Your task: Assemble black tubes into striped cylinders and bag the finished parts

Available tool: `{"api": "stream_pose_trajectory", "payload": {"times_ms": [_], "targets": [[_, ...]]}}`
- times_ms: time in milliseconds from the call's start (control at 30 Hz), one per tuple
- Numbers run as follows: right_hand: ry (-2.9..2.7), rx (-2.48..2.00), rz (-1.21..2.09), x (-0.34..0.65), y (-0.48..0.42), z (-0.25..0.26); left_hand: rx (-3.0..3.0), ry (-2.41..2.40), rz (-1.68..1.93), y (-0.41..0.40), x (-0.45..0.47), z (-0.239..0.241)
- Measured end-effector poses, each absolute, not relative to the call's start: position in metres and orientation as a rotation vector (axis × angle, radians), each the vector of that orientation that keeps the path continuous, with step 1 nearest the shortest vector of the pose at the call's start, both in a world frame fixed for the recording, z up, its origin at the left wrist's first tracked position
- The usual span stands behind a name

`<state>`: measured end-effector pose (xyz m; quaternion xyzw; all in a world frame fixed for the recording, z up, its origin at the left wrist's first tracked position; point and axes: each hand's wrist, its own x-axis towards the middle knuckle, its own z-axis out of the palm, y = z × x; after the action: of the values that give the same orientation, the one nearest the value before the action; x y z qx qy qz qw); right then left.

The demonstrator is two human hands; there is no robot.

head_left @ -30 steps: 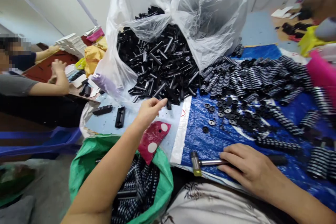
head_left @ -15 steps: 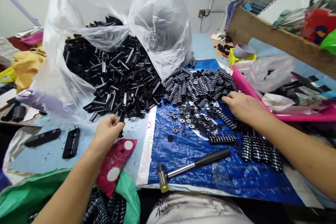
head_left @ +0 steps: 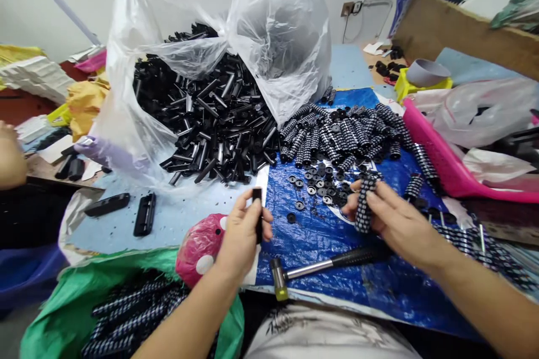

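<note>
My left hand (head_left: 244, 230) is closed around a black plastic tube (head_left: 257, 213) held upright above the table, left of the blue sheet. In my right hand (head_left: 389, 213) is a black roller with pale studs (head_left: 365, 202), gripped between thumb and fingers. Below the hands lies a mallet (head_left: 309, 268) with a yellow face and black grip. Small black round caps (head_left: 311, 190) are scattered between my hands. Behind them rises a heap of similar studded rollers (head_left: 337, 134). A large pile of black tubes (head_left: 210, 118) spills from a clear plastic bag (head_left: 286, 28).
A pink basket (head_left: 450, 162) with plastic bags stands on the right. At the lower left, a green sack (head_left: 54, 314) holds studded rollers. Two black cases (head_left: 144, 214) lie on the light-blue table covering. Another person's arm (head_left: 10, 157) shows at the left edge.
My left hand has moved right with the black tube, away from the tube pile. My right hand has lifted a studded roller from the heap and drawn it nearer. Another person's arm has appeared at left.
</note>
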<state>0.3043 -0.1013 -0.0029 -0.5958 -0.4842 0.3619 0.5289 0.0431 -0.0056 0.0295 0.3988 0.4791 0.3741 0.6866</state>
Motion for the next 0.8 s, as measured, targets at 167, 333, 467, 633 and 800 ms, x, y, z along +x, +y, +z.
{"api": "stream_pose_trajectory", "payload": {"times_ms": [167, 333, 467, 633, 800], "targets": [[-0.411, -1.171, 1.427, 0.231, -0.101, -0.010, 0.995, 0.971, 0.681, -0.033, 0.061, 0.016], [-0.348, -1.100, 1.424, 0.214, -0.101, -0.004, 1.013, 0.970, 0.657, -0.047, 0.059, 0.013], [-0.347, -1.093, 1.329, 0.205, -0.099, 0.000, 1.070, 0.982, 0.724, -0.054, 0.067, 0.016], [-0.510, -1.164, 1.172, 0.192, -0.092, -0.007, 1.153, 0.894, 0.766, -0.057, 0.083, 0.017], [-1.235, -1.281, 0.778, 0.211, -0.104, -0.018, 1.095, 0.933, 0.698, -0.053, 0.075, 0.022]]}}
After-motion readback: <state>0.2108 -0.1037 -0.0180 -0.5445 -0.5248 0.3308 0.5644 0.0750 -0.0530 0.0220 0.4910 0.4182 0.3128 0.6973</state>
